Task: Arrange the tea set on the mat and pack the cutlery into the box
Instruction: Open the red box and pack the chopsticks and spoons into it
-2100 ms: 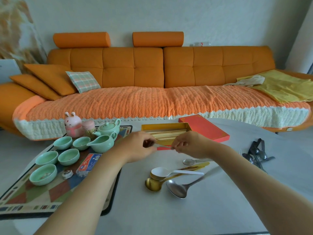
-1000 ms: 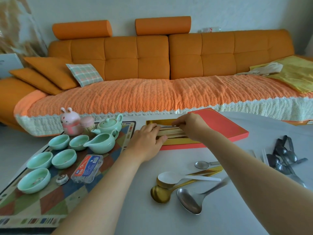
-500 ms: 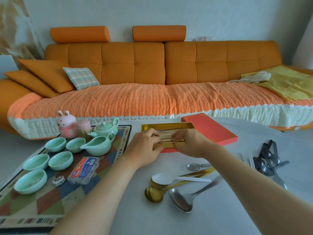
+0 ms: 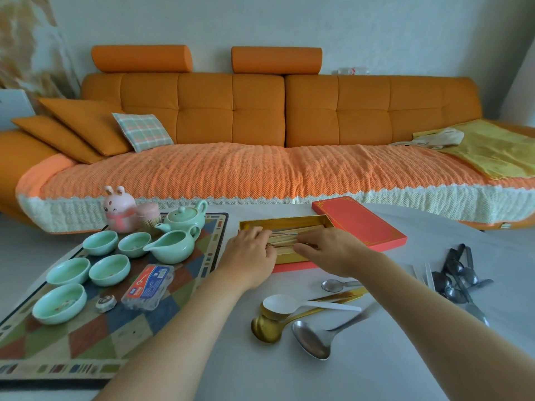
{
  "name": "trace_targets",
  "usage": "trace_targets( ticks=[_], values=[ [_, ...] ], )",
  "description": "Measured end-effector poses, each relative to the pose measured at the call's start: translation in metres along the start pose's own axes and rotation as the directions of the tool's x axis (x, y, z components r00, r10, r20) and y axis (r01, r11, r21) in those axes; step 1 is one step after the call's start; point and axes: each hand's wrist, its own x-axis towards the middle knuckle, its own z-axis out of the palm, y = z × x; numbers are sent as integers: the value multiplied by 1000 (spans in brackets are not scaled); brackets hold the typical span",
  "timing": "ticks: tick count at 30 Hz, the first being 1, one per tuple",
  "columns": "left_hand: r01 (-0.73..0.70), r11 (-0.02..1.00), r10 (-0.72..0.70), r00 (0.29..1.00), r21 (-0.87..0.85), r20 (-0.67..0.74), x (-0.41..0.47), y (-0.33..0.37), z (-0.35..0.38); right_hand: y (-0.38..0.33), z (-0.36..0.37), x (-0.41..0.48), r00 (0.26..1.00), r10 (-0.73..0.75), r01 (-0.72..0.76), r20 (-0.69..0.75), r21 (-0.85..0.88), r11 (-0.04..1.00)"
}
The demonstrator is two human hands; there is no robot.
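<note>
left hand (image 4: 252, 253) and right hand (image 4: 327, 250) each pinch one end of a thin metal utensil (image 4: 285, 234) lying low inside the gold-lined box (image 4: 283, 222) on the counter (image 4: 376, 371); judged light, stiff and slippery, so grip it at both tips.

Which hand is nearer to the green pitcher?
Left. The left hand is just right of the pitcher, at the box; the right hand is farther right, beyond it.
</note>
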Motion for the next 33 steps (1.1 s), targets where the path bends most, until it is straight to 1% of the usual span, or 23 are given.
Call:
trace_targets(
  ticks=[2, 4, 8, 9, 11, 13, 15, 16, 17, 18, 19, 20, 21, 23, 24, 26, 27, 29, 33],
  values=[
    [6, 998, -4, 999, -62, 44, 1, 0, -2, 0, 1, 3, 1000, -9, 9, 15, -28, 1000],
    [6, 995, 0, 998, -95, 65, 3, -3, -2, 0, 1, 4, 999, 2, -1, 46, -14, 1000],
    [-48, 991, 55, 997, -121, 51, 8, -14, -2, -4, -2, 3, 995, 46, -50, 83, 41, 998],
    [-55, 993, 59, 998, -106, 33, 10, -16, -3, -4, -2, 3, 996, 50, -54, 77, 47, 997],
    [-60, 998, 60, 998, -15, -29, 10, -18, -6, -3, 0, 2, 999, 40, -43, 31, 79, 996],
    [-83, 995, 89, 991, 61, -99, 7, -16, -8, -1, 1, 1, 995, -17, 25, -98, 82, 996],
    [-142, 988, 150, 972, 56, -180, 2, -13, -10, -4, -1, -2, 973, -90, 107, -212, 69, 992],
    [-185, 981, 194, 952, 56, -237, 0, -12, -11, -8, -4, -4, 961, -125, 144, -245, 61, 988],
    [-226, 972, 236, 928, 67, -289, -3, -10, -12, -12, -8, -7, 956, -154, 174, -248, 60, 983],
    [-257, 963, 268, 907, 79, -325, -6, -7, -15, -16, -11, -10, 959, -179, 198, -218, 69, 978],
    [-277, 958, 286, 898, 75, -334, -10, -4, -18, -20, -14, -13, 971, -183, 198, -156, 87, 976],
    [-287, 957, 287, 905, 48, -314, -14, 1, -23, -23, -16, -17, 982, -171, 178, -77, 97, 979],
    [-283, 959, 272, 926, -6, -261, -20, 5, -27, -26, -18, -21, 988, -153, 152, 1, 94, 984],
    [-232, 964, 223, 972, -133, -80, -31, 12, -33, -30, -21, -29, 984, -127, 118, 125, 77, 990],
    [-198, 966, 204, 979, -164, 22, -37, 15, -35, -32, -23, -33, 977, -120, 110, 176, 68, 992],
    [-145, 976, 176, 965, -160, 197, -47, 18, -36, -35, -24, -41, 958, -108, 107, 266, 18, 994],
    [-124, 981, 159, 953, -146, 259, -51, 18, -37, -37, -23, -43, 950, -99, 109, 297, -18, 994],
    [-113, 987, 144, 938, -117, 314, -57, 19, -37, -39, -21, -46, 944, -86, 113, 318, -65, 992],
    [-124, 988, 146, 949, -96, 279, -60, 19, -35, -37, -17, -48, 954, -58, 65, 295, -14, 998]
  ],
)
